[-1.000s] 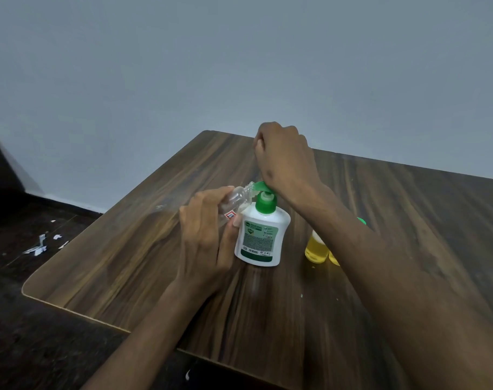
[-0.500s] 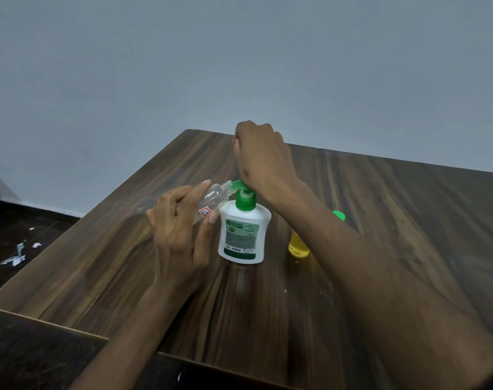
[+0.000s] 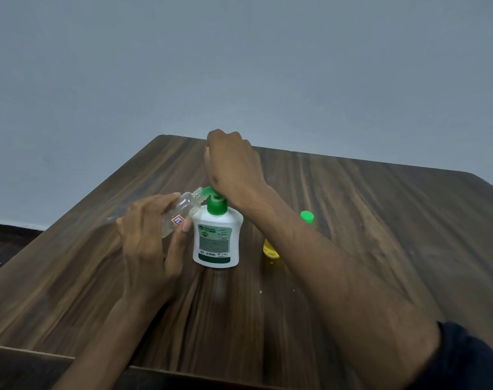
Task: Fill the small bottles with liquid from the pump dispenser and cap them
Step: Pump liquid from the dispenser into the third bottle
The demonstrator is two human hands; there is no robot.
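Within left hand (image 3: 151,243), tilted small bottle (image 3: 183,211).

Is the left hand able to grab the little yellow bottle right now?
Probably not right now. The left hand already holds the clear small bottle at the pump spout, and the pump dispenser and the right forearm stand between it and the yellow bottle.

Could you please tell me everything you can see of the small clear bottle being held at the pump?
The small clear bottle looks like transparent plastic, uncapped, with a threaded neck and a small white label with a red border. It is tilted, its mouth raised against the green nozzle of the pump dispenser. The left hand grips its body above the table. A little pale liquid seems to lie inside; its base is hidden.
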